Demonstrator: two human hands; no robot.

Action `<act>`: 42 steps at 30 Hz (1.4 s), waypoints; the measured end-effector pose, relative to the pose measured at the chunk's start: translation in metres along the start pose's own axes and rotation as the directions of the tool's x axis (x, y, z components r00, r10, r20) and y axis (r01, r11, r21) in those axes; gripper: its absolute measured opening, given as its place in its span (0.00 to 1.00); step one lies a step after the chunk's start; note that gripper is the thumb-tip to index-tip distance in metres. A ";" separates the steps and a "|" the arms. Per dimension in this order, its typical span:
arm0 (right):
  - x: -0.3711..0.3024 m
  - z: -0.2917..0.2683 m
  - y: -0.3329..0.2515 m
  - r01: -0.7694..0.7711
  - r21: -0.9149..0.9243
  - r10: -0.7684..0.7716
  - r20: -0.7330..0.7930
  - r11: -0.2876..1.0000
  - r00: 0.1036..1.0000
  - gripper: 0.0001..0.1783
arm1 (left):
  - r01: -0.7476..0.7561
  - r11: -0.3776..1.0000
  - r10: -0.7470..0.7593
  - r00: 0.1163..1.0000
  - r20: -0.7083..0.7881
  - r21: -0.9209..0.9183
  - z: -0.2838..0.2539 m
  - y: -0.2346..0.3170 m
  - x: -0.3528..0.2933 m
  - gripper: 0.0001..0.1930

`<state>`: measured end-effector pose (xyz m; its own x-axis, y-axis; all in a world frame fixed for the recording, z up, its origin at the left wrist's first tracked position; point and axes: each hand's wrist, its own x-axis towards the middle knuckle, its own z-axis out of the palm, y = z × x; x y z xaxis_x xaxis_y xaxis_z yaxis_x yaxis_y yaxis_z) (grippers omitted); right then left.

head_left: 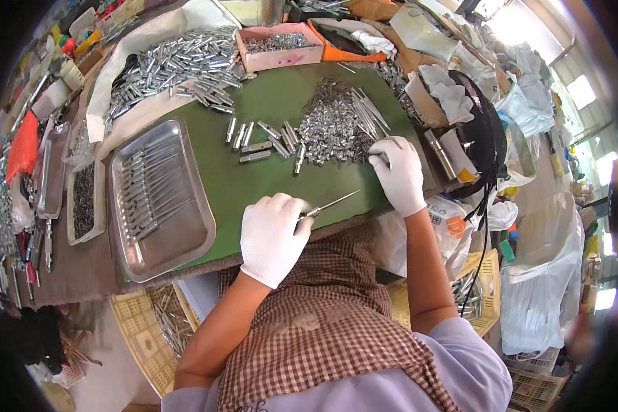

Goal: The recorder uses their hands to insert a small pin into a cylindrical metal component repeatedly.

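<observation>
My left hand (273,237), in a white glove, is closed around a thin metal rod (336,200) near the front edge of the green mat (240,180). The rod's pointed end sticks out to the right, and a thicker metal piece shows at the fingers. My right hand (398,173), also gloved, has its fingers curled together beside a heap of small silver fittings (329,137). Whatever its fingertips may hold is hidden. Dark small springs or screws (328,95) border the heap, and long thin rods (369,113) lie behind. Several metal sleeves (256,152) lie left of the heap.
A metal tray (202,240) with a row of rod-like tools stands at the left. Many metal sleeves (178,62) fill a white-lined area at the back left, beside a pink box (281,60). A black mesh object (484,123) with cables stands right; yellow crates (134,329) sit below.
</observation>
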<state>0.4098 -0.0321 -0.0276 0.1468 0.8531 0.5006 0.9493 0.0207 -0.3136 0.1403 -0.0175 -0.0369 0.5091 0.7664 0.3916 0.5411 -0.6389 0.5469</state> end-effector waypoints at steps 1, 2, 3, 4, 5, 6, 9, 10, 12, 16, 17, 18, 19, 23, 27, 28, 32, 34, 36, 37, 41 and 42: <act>0.003 0.001 0.004 -0.021 0.036 0.023 -0.028 0.999 0.999 0.06 | -0.005 1.000 0.005 1.000 -0.004 -0.001 -0.001 0.000 0.001 0.06; 0.007 0.002 0.007 -0.040 0.074 0.044 -0.057 0.996 0.997 0.07 | -0.011 1.000 0.011 1.000 -0.005 -0.005 -0.002 0.000 0.004 0.06; 0.011 0.003 0.006 -0.035 0.075 0.040 -0.065 0.997 0.997 0.07 | -0.014 1.000 0.014 1.000 -0.005 -0.005 -0.003 -0.001 0.005 0.06; 0.016 0.005 0.004 -0.064 0.089 0.070 -0.061 0.994 0.996 0.06 | -0.020 1.000 0.020 1.000 -0.014 0.001 -0.005 -0.001 0.005 0.06; 0.022 0.006 0.002 -0.090 0.105 0.096 -0.059 0.990 0.994 0.05 | -0.021 1.000 0.021 1.000 -0.010 -0.002 -0.007 -0.001 0.005 0.06; 0.026 0.009 0.003 -0.081 0.070 0.083 -0.024 0.994 0.996 0.05 | -0.020 1.000 0.020 1.000 -0.009 -0.001 -0.009 -0.001 0.004 0.06; 0.027 0.013 0.009 -0.084 0.030 0.082 0.050 0.996 0.995 0.05 | -0.055 0.998 0.056 0.998 -0.024 0.040 -0.008 0.002 0.002 0.05; 0.026 0.015 0.010 -0.085 0.017 0.083 0.062 0.996 0.995 0.04 | -0.051 0.997 0.052 0.998 -0.019 0.049 -0.007 0.001 -0.001 0.05; 0.020 0.016 0.014 -0.041 -0.031 0.042 0.030 0.999 0.999 0.03 | -0.024 0.999 0.023 0.999 0.031 0.044 -0.005 0.004 -0.004 0.05; 0.015 0.003 -0.002 0.009 -0.119 -0.012 -0.025 0.993 1.000 0.02 | -0.018 1.000 0.018 1.000 0.023 0.004 -0.002 0.009 -0.012 0.05; 0.016 0.002 -0.004 0.041 -0.129 -0.050 -0.066 0.991 0.997 0.02 | -0.013 1.000 0.012 1.000 0.023 0.008 -0.002 0.007 -0.011 0.05; 0.014 -0.001 -0.006 0.065 -0.145 -0.079 -0.094 0.987 0.992 0.03 | -0.015 0.999 0.014 0.999 0.034 0.033 -0.002 0.006 -0.010 0.05; 0.013 -0.004 -0.011 0.057 -0.147 -0.068 -0.072 0.988 0.995 0.03 | -0.015 0.999 0.013 0.999 0.051 0.052 -0.001 0.006 -0.009 0.05; 0.005 -0.016 -0.057 0.202 0.268 -0.229 0.072 0.942 0.971 0.04 | -0.021 0.994 0.020 1.000 0.009 0.105 -0.006 0.004 -0.001 0.05; -0.012 -0.007 -0.074 0.203 0.380 -0.280 0.160 0.902 0.946 0.05 | -0.017 1.000 0.017 1.000 -0.015 0.021 -0.003 -0.002 0.002 0.05; -0.014 -0.004 -0.072 0.196 0.378 -0.275 0.168 0.905 0.947 0.05 | -0.020 1.000 0.020 0.999 -0.030 0.013 -0.001 -0.003 0.002 0.05; -0.023 0.001 -0.071 0.237 0.370 -0.317 0.170 0.898 0.933 0.06 | -0.030 0.999 0.031 0.998 -0.053 0.019 0.000 -0.002 -0.001 0.06; -0.027 0.000 -0.072 0.249 0.351 -0.325 0.178 0.903 0.929 0.07 | -0.029 0.999 0.029 0.998 -0.047 0.014 0.001 0.000 -0.004 0.07; -0.028 -0.001 -0.075 0.295 0.282 -0.348 0.157 0.913 0.924 0.06 | -0.027 0.999 0.027 0.999 -0.036 0.018 0.001 0.001 -0.005 0.07; -0.027 -0.003 -0.077 0.295 0.281 -0.347 0.156 0.913 0.925 0.06 | -0.024 0.999 0.025 0.999 -0.026 0.024 0.001 0.002 -0.005 0.07; -0.022 -0.012 -0.093 0.566 -0.043 -0.546 0.217 0.823 0.809 0.04 | -0.033 0.999 0.033 0.999 -0.042 0.016 0.001 0.002 -0.006 0.08; -0.022 -0.012 -0.094 0.583 -0.029 -0.563 0.225 0.812 0.795 0.03 | -0.034 0.999 0.034 0.999 -0.039 0.020 0.001 0.001 -0.005 0.08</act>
<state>0.3208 -0.0590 0.0009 -0.4806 0.7837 0.3934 0.8643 0.4992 0.0613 0.1390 -0.0225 -0.0389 0.5007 0.7460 0.4391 0.5372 -0.6655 0.5181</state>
